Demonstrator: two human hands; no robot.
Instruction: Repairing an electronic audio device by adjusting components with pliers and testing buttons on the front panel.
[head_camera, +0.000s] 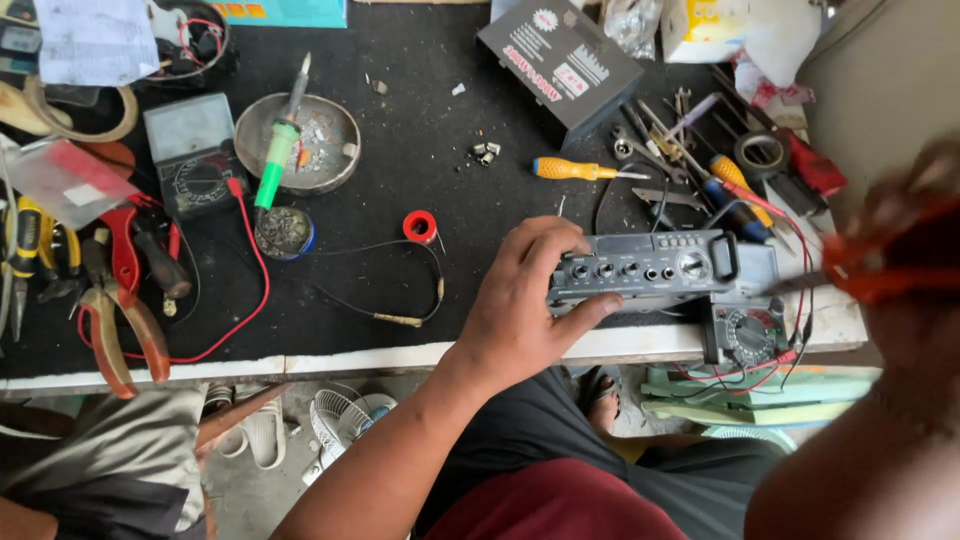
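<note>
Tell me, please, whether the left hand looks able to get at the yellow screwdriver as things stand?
Probably yes: the left hand grips the amplifier, and the yellow screwdriver lies just beyond it on bare black mat, nothing between. It would have to let go first.

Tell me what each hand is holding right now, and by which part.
The left hand grips the grey amplifier by its left end. The right hand is blurred, holding something red-handled; which part cannot be told.

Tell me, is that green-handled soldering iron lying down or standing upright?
Lying down. The soldering iron rests slanted across the rim of the round metal dish, its tip pointing away from the person.
</note>
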